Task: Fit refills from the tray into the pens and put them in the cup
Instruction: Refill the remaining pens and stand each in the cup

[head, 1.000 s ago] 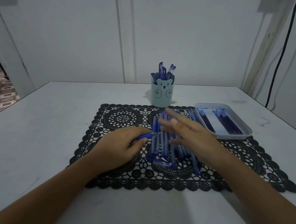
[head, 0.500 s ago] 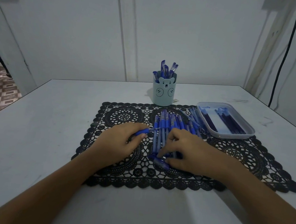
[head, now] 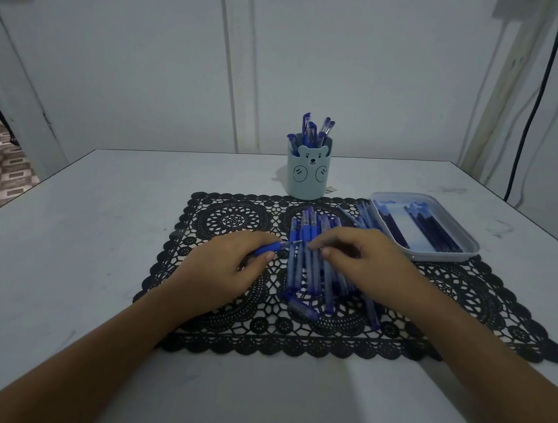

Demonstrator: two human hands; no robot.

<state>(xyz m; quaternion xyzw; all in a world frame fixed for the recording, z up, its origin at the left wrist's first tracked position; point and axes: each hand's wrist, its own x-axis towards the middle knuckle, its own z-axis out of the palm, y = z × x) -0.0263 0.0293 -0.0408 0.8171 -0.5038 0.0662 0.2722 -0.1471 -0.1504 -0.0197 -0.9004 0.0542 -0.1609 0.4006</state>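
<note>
Above the mat point(head: 235, 220), left grip point(head: 227, 268) pinches pen point(head: 268, 249).

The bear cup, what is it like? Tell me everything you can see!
The cup is pale blue, round and looks like plastic, with a bear face, small ears at the rim and two circle paws drawn on front. It stands upright on the table at the far edge of the mat. Several blue pens stick up out of it. Nothing else touches it.

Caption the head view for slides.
Left hand holds a pen, right hand curled near its tip, over loose pens on a mat; cup and tray behind.
</note>
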